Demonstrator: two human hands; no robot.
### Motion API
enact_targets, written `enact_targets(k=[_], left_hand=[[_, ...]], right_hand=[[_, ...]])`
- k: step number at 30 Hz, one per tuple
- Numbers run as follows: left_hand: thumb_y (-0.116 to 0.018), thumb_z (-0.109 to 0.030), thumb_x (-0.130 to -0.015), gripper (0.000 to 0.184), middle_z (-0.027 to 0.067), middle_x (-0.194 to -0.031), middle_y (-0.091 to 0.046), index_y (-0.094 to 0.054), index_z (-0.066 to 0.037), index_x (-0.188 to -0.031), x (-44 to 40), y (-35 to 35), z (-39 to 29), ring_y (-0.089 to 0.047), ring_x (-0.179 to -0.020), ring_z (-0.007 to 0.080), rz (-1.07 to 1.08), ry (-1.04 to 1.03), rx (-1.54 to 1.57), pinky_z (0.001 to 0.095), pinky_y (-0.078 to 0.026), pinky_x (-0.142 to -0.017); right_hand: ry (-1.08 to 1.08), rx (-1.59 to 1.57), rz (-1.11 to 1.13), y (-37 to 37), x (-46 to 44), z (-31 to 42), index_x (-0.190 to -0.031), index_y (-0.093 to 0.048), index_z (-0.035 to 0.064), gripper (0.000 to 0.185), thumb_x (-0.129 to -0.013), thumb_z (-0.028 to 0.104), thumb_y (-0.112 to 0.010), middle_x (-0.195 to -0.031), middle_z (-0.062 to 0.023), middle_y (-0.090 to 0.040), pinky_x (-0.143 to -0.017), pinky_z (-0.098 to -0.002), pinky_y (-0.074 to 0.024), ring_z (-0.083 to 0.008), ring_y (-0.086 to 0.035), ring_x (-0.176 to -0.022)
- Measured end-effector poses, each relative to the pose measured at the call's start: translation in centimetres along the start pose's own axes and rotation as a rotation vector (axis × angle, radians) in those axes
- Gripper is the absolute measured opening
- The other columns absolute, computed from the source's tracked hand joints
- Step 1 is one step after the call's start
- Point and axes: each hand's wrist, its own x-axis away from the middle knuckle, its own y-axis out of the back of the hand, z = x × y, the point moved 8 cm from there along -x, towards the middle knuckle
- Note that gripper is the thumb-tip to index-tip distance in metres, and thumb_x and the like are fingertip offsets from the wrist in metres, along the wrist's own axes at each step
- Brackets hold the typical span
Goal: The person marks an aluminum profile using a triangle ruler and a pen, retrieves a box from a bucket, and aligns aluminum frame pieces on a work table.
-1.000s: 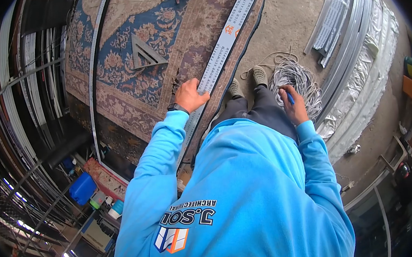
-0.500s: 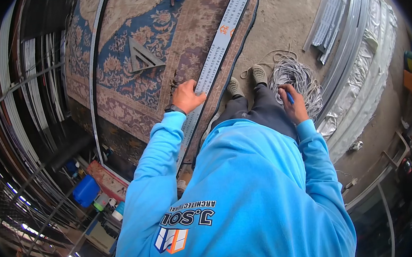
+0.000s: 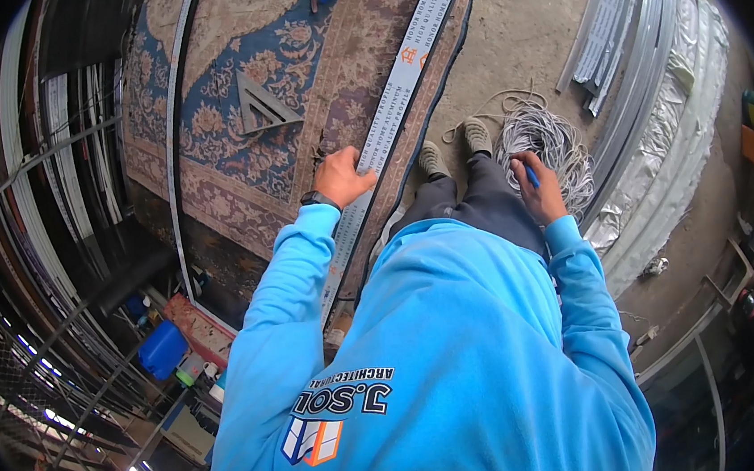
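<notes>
While the view bends at its edges, the broad patterned carpet (image 3: 341,77) is plain to see, filling much of the upper left in blue, rose and beige. The light blue sweatshirt (image 3: 441,346) takes up the lower middle, with a dark logo and lettering on it. Off to the right, long silvery wrapped lengths (image 3: 684,110) lie on the concrete floor (image 3: 517,39), with grey metal lengths (image 3: 614,26) alongside them. The printed profile (image 3: 388,127) runs slantwise along the carpet's near border, just beside the person, its pale face lettered "HONOR HOME ALUMINUM" and marked with an orange emblem. A second long, narrow strip (image 3: 173,137) crosses the carpet's far left part, well apart from it. On the floor by the person's shoes (image 3: 478,135) sits a loose heap of pale cord (image 3: 534,136). A grey triangular set square (image 3: 270,98) lies flat on the carpet between the two long pieces. The left hand (image 3: 343,177) is on the printed profile, fingers bent at its left edge and thumb across its face; whether it grips or merely rests, I cannot tell. The right hand (image 3: 541,187), before the cord, is closed around a blue pen (image 3: 532,176). A dark watch (image 3: 320,200) circles the left wrist.
</notes>
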Motion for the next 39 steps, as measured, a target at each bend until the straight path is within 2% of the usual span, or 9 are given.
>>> enact_targets(k=[8,15,21,24,27,30,33,36,39], left_hand=[[-0.083,-0.04,-0.078,0.051,0.0227,-0.101,-0.075,-0.07,0.002,-0.105,-0.2,0.3,0.0,-0.073,-0.093,0.0415,0.085,0.05,0.021,0.0509,-0.058,-0.085],[-0.083,-0.039,-0.079,0.058,0.0217,-0.118,-0.071,-0.065,-0.001,-0.118,-0.3,-0.7,0.4,-0.069,-0.108,0.0412,0.075,0.032,-0.042,0.0527,-0.055,-0.092],[-0.082,-0.041,-0.08,0.06,0.0197,-0.121,-0.07,-0.063,-0.002,-0.122,-0.3,-0.7,0.7,-0.068,-0.11,0.0409,0.106,0.061,-0.017,0.0514,-0.055,-0.095],[-0.082,-0.04,-0.083,0.054,0.0177,-0.105,-0.072,-0.064,-0.002,-0.117,0.0,-0.8,0.7,-0.071,-0.095,0.0347,-0.028,-0.044,-0.066,0.0463,-0.057,-0.084],[-0.083,-0.039,-0.084,0.056,0.0167,-0.105,-0.072,-0.064,-0.002,-0.121,0.2,-0.8,0.6,-0.071,-0.096,0.031,-0.025,-0.038,-0.077,0.0448,-0.057,-0.083],[-0.084,-0.033,-0.086,0.054,0.0137,-0.106,-0.073,-0.065,-0.001,-0.126,0.7,-0.8,1.7,-0.071,-0.095,0.0243,0.108,0.042,0.204,0.0409,-0.058,-0.083],[-0.083,-0.022,-0.087,0.046,0.0148,-0.108,-0.074,-0.067,0.0,-0.124,2.2,-2.2,5.7,-0.072,-0.089,0.0243,0.002,0.087,0.48,0.0375,-0.059,-0.082],[-0.082,-0.019,-0.089,0.041,0.0138,-0.107,-0.076,-0.069,-0.001,-0.124,4.8,-2.2,6.1,-0.073,-0.089,0.0234,0.047,0.072,0.316,0.0376,-0.06,-0.082],[-0.082,-0.018,-0.087,0.038,0.0129,-0.102,-0.076,-0.071,-0.001,-0.119,5.6,-2.6,6.9,-0.073,-0.088,0.0229,-0.014,0.037,0.351,0.038,-0.06,-0.081]], right_hand=[[0.024,-0.02,-0.006,0.0,-0.3,-0.4,-0.12,-0.07,0.0062,0.025,-0.108,0.027,-0.063,-0.102,-0.024,-0.075,-0.086,-0.0426,-0.0553,-0.0409,-0.073,-0.094],[0.021,-0.027,-0.008,-0.3,-0.5,-0.8,-0.12,-0.07,0.006,0.024,-0.108,0.026,-0.064,-0.1,-0.0212,-0.076,-0.085,-0.0407,-0.0555,-0.0365,-0.074,-0.091],[0.014,-0.021,0.005,0.0,-0.2,-0.9,-0.118,-0.069,0.0046,0.023,-0.108,0.025,-0.063,-0.098,-0.0194,-0.076,-0.084,-0.0395,-0.0556,-0.0337,-0.074,-0.089],[0.018,0.009,0.005,0.2,-0.2,-0.9,-0.118,-0.069,0.0047,0.023,-0.108,0.025,-0.063,-0.098,-0.0193,-0.076,-0.083,-0.0395,-0.0555,-0.0335,-0.075,-0.089],[0.038,0.002,-0.008,0.3,-0.1,-0.7,-0.118,-0.069,0.0048,0.023,-0.108,0.025,-0.063,-0.097,-0.0195,-0.076,-0.083,-0.0394,-0.0553,-0.0333,-0.074,-0.088],[0.077,0.018,-0.048,0.3,0.0,-1.4,-0.118,-0.069,0.0049,0.024,-0.109,0.026,-0.062,-0.097,-0.0194,-0.075,-0.083,-0.0391,-0.055,-0.0316,-0.073,-0.087],[0.001,-0.018,-0.021,0.6,0.3,-2.6,-0.12,-0.068,0.0052,0.025,-0.109,0.026,-0.062,-0.097,-0.0188,-0.075,-0.084,-0.0386,-0.0548,-0.0296,-0.072,-0.086],[-0.032,-0.027,-0.016,0.6,0.7,-3.8,-0.121,-0.067,0.0056,0.025,-0.109,0.027,-0.062,-0.097,-0.0179,-0.074,-0.084,-0.038,-0.0547,-0.0276,-0.071,-0.085],[-0.019,0.001,-0.015,0.7,0.9,-3.3,-0.121,-0.067,0.0058,0.025,-0.109,0.027,-0.062,-0.093,-0.0169,-0.073,-0.081,-0.0385,-0.0544,-0.0273,-0.07,-0.082]])
